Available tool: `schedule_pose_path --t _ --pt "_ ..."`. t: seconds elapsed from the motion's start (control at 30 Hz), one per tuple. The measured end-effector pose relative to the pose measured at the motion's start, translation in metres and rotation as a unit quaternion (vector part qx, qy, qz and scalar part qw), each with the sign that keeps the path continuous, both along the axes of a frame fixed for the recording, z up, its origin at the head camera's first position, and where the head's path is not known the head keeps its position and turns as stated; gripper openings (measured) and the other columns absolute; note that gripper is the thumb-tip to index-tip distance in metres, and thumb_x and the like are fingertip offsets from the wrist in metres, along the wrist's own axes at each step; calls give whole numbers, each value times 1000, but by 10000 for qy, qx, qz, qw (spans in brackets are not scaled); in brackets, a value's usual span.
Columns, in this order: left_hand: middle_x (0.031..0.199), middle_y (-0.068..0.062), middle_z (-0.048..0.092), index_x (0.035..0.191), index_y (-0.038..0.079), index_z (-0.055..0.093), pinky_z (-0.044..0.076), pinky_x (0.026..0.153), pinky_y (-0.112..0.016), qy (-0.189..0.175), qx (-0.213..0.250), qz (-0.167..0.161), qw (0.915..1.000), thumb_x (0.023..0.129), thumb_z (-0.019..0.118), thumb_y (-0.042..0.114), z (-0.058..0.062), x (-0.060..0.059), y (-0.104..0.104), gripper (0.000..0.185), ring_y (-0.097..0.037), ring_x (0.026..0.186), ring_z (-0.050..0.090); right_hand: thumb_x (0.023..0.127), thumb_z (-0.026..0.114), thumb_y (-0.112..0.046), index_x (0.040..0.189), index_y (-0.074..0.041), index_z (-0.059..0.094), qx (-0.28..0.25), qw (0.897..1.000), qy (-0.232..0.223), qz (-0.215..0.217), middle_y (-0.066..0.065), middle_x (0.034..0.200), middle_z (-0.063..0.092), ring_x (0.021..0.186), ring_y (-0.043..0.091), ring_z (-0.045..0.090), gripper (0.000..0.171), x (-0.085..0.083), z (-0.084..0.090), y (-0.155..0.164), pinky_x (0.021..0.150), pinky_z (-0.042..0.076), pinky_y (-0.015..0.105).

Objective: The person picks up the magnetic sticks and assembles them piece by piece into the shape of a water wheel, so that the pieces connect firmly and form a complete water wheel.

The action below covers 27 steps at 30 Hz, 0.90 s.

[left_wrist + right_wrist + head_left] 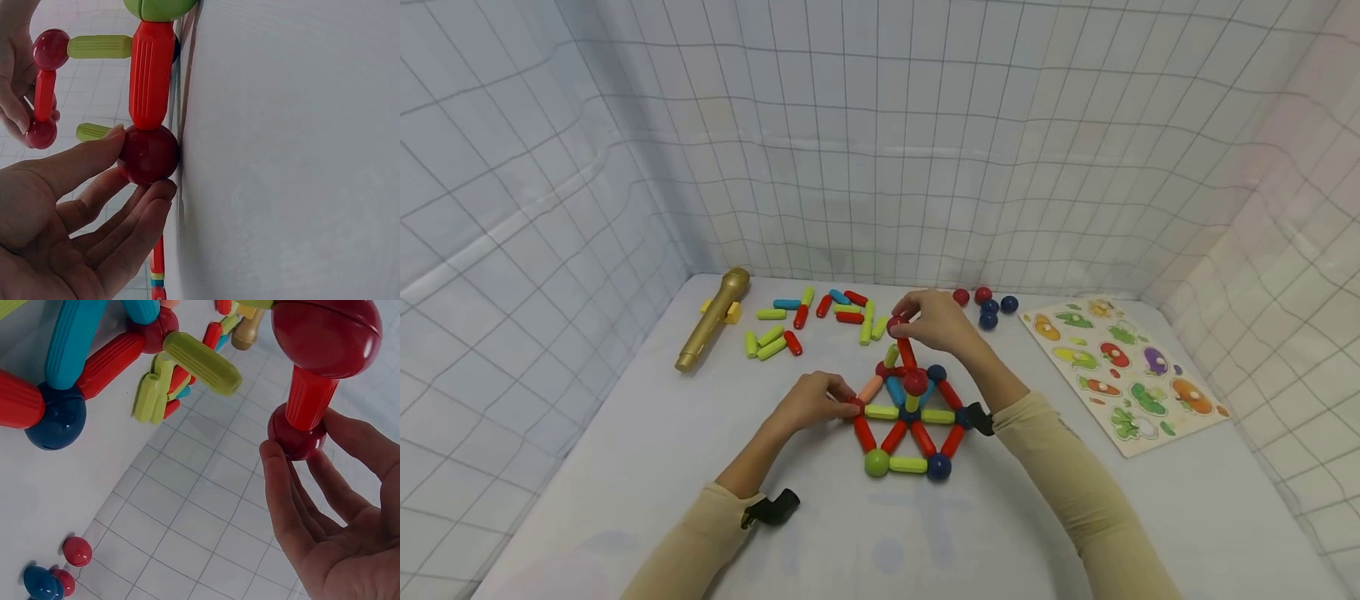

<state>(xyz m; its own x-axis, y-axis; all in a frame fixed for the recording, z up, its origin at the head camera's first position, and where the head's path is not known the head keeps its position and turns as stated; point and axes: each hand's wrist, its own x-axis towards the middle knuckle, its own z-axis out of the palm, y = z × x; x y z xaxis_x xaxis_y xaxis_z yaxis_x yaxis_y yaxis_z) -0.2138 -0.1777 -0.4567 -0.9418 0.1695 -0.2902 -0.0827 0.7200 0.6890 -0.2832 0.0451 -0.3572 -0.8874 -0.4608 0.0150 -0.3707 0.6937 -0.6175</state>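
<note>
A structure of coloured magnetic rods and balls (910, 421) stands on the white table (662, 450). My left hand (842, 400) pinches the red ball (149, 154) at the structure's left corner, thumb above and fingers below. A red rod (152, 75) runs from that ball to a green ball (876, 462). My right hand (904, 321) grips another red ball (297, 432) at the far end of a red rod (309, 397). That rod joins the raised red ball (915, 382) at the structure's top.
Loose rods (805, 321) lie behind the structure, with a gold toy microphone (711, 329) to their left. Several loose red and blue balls (985, 304) sit at the back right. A wooden vegetable puzzle (1123, 375) lies on the right. Grid-patterned cloth walls enclose the table.
</note>
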Motion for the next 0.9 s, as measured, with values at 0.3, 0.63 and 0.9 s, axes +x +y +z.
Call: schedule_pose_path --t 0.3,0.63,0.9 --pt "91 0 69 101 12 72 49 69 -26 -47 -15 -90 9999 84 76 29 -1 -1 5 24 -17 84 56 87 72 -26 112 -11 71 421 9977 -529 7 8 108 73 94 24 67 29 -2 -9 -2 75 56 33" --pt "92 0 69 101 12 72 49 70 -26 -30 -26 -100 9999 85 76 29 3 -2 6 24 -17 85 57 89 69 -29 116 -13 69 392 9971 -647 -21 8 111 72 97 24 67 31 -6 -14 0 80 56 37" --pt "94 0 70 105 11 71 52 73 -28 -29 43 -32 10000 86 75 29 1 1 -1 27 -16 87 59 92 66 -29 122 -12 64 -1 9993 -362 129 10 123 65 111 28 64 34 16 -17 37 87 56 40"
